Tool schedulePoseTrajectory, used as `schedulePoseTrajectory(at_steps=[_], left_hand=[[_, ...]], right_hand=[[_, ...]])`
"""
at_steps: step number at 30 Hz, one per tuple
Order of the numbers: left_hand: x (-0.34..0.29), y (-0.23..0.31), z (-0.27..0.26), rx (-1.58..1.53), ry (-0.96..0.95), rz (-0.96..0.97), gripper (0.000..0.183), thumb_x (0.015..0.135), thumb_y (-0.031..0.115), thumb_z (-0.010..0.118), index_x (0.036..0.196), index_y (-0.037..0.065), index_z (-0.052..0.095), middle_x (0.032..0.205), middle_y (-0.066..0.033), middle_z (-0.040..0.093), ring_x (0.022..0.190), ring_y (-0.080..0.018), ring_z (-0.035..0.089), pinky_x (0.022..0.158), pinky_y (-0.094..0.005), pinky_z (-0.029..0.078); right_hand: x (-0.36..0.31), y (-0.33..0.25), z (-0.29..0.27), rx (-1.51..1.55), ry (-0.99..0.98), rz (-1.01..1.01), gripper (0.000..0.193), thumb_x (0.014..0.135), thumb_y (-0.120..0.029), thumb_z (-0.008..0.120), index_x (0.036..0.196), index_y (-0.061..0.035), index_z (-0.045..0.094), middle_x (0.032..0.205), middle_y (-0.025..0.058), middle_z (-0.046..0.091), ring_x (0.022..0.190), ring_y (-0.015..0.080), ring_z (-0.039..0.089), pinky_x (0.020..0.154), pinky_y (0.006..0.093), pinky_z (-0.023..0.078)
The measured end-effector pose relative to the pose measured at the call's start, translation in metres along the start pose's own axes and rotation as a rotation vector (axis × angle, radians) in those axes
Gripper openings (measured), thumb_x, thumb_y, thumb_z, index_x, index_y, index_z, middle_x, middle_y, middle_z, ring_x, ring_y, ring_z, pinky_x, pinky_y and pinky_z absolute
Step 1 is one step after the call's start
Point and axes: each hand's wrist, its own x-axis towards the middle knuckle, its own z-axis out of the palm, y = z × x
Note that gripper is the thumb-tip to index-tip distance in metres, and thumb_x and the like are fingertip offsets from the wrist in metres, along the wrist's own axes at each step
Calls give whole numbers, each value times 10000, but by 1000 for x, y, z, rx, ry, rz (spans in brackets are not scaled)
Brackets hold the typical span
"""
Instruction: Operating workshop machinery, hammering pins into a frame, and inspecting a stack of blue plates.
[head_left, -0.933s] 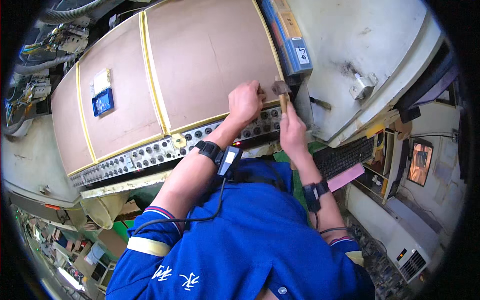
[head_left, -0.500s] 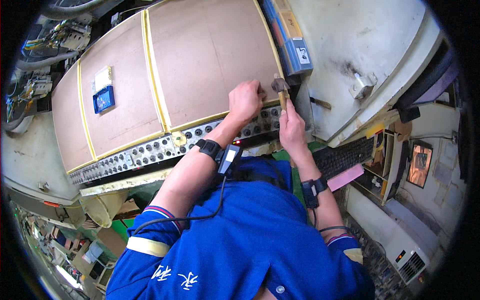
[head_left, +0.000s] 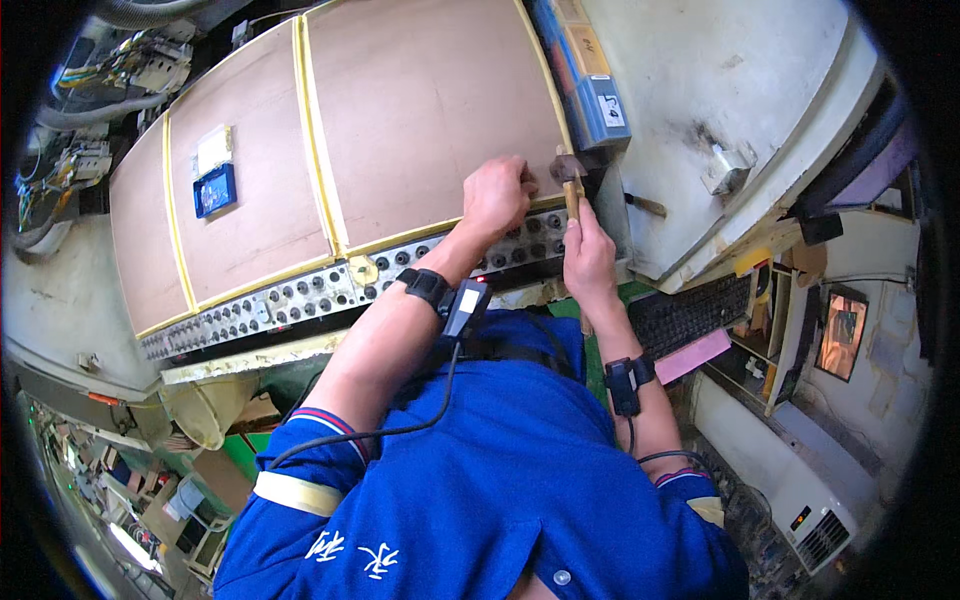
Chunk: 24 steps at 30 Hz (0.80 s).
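My right hand [head_left: 590, 252] is wrapped round the wooden handle of a hammer [head_left: 571, 185]. Its dark head is over the near right corner of a large brown board [head_left: 430, 120] with yellow-taped edges. To the left of the hammer head, my left hand [head_left: 497, 195] rests at the board's near edge with its fingers curled together. What those fingers pinch, if anything, is hidden from this view. Below both hands runs a metal strip [head_left: 300, 292] with rows of dark round knobs.
A small open blue box [head_left: 214, 191] lies on the board's left part. Blue and orange cases [head_left: 600, 105] line its right edge. Further right are a pale machine surface [head_left: 700, 60], a brush-like tool [head_left: 645, 205] and a black keyboard [head_left: 690, 308]. Cables and fittings [head_left: 90, 160] fill the far left.
The whole view has shifted slightly. My right hand and the hammer have moved a little, with the hammer still near the board's corner. My left hand keeps its place and curled pose.
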Motion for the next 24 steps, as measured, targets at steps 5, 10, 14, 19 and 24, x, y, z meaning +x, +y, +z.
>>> schedulePoseTrajectory(at_steps=[5,10,14,19,24], left_hand=[[1,-9,-1,35,-263,-41,213,852,203,685,1009,77,753,960,-203,738,922,-386,710,851,-464,563],[-34,-68,-116,-154,100,-217,194,865,182,686,986,43,746,947,-207,736,887,-358,721,811,-440,559],[-70,-216,-248,-64,725,-351,174,860,116,648,939,-22,719,813,-198,720,773,-272,713,726,-402,551],[-93,-315,-331,221,589,-534,151,864,156,674,949,42,725,910,-202,726,878,-356,709,808,-442,555],[-79,-284,-329,339,423,-588,176,863,214,676,927,58,728,951,-170,741,948,-366,707,869,-469,552]], right_hand=[[-10,27,10,-83,30,-108,450,1015,-125,507,1412,86,503,1126,343,659,1021,462,682,881,499,546],[-14,9,-4,218,-41,176,447,1077,-178,474,1485,4,480,731,48,593,559,95,488,518,283,427],[0,-23,3,445,-174,352,451,1100,-166,422,1535,-47,428,761,-7,542,520,37,453,443,211,388],[16,-71,33,443,-292,364,447,1099,-170,428,1529,-49,423,778,1,536,507,42,458,405,210,391],[25,-110,63,424,-385,414,471,1086,-153,460,1543,-49,422,781,-2,556,530,38,476,430,202,398]])
